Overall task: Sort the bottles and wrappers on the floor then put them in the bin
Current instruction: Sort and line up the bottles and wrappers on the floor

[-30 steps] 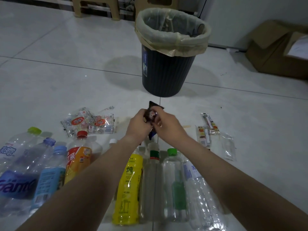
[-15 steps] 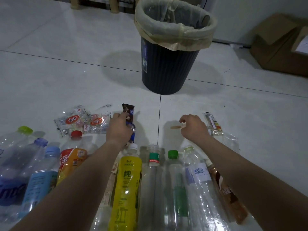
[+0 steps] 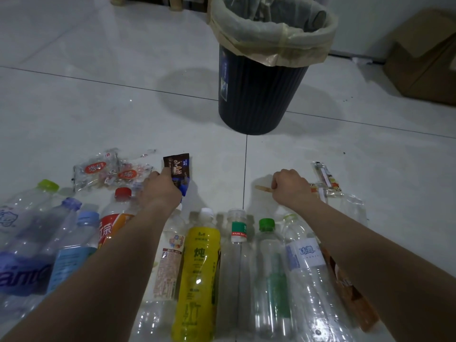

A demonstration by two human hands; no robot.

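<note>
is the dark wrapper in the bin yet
No, the left hand grips the dark wrapper down by the floor, next to the clear wrappers, short of the bin.

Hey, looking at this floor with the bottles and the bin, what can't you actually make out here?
Head view only:
Bin contents: its wall and liner hide the bottom.
Right hand fingers on the wooden stick: curled under, hidden by the hand's back.
Bottles: bases cut off by the bottom edge.
Cardboard box: cut off by the right edge.

The yellow bottle point(image 3: 199, 267) reads "炖". A clear bottle point(image 3: 306, 253) has "冰露" on its white label. The purple-labelled bottle point(image 3: 22, 275) shows "ant".
</note>
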